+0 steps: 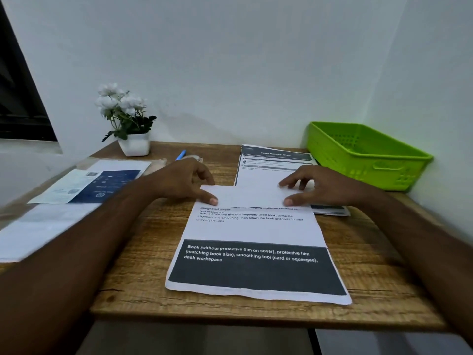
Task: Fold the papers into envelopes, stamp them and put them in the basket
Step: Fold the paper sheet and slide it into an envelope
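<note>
Paper (pixel 256 231) top edge, folded over, pinched by curled fingers (pixel 204 176) of left hand (pixel 179 183), right hand (pixel 322 187).

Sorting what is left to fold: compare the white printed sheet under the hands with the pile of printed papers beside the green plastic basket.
The white printed sheet has its far end folded over; the pile of printed papers lies flat. The left hand and right hand hold the sheet's flap; the pile lies behind, partly covered. The sheet is single; the pile shows several edges. Both are white with dark bands.
</note>
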Available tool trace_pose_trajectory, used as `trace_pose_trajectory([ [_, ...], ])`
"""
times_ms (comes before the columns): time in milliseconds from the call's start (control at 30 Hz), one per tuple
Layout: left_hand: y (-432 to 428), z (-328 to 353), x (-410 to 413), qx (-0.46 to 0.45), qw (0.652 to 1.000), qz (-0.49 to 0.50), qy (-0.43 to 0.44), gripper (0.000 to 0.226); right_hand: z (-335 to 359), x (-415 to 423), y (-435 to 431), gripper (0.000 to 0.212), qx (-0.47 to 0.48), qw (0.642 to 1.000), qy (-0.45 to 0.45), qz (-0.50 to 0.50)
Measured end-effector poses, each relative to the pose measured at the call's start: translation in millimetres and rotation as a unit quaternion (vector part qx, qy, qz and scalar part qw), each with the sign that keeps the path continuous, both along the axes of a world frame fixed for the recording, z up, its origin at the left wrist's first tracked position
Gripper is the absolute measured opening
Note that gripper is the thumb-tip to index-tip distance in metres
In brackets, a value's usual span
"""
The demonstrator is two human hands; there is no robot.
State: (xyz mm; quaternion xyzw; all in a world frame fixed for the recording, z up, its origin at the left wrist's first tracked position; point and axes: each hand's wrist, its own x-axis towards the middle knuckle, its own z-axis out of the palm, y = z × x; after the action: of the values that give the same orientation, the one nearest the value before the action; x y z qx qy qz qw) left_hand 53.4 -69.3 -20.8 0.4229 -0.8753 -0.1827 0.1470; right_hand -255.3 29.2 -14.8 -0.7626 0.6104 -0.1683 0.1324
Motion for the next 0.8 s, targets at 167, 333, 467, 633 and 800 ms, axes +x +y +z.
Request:
trace_pose_trajectory([
  [167, 3, 2, 1, 0.011, 0.999, -0.005, 0.034, 0.051, -2, 5, 1, 0.053, -0.007, 1.0, 0.001, 0.001],
  [333, 6, 5, 0, 0.005, 0.997, -0.008, 0.077, 0.053, -1, 5, -1, 0.054, -0.03, 0.997, -0.068, -0.023],
  [467, 8, 9, 4, 0.017, 0.992, -0.022, 0.119, 0.055, 2, 7, 0, 0.048, -0.055, 0.992, -0.114, -0.011],
  [633, 13, 11, 7, 0.03, 0.983, -0.04, 0.175, 0.053, 13, 14, 10, 0.032, -0.078, 0.986, -0.143, 0.039],
  [800, 17, 16, 8, 0.063, 0.967, -0.056, 0.241, 0.037, 17, 14, 13, 0.019, -0.102, 0.97, -0.217, 0.045],
])
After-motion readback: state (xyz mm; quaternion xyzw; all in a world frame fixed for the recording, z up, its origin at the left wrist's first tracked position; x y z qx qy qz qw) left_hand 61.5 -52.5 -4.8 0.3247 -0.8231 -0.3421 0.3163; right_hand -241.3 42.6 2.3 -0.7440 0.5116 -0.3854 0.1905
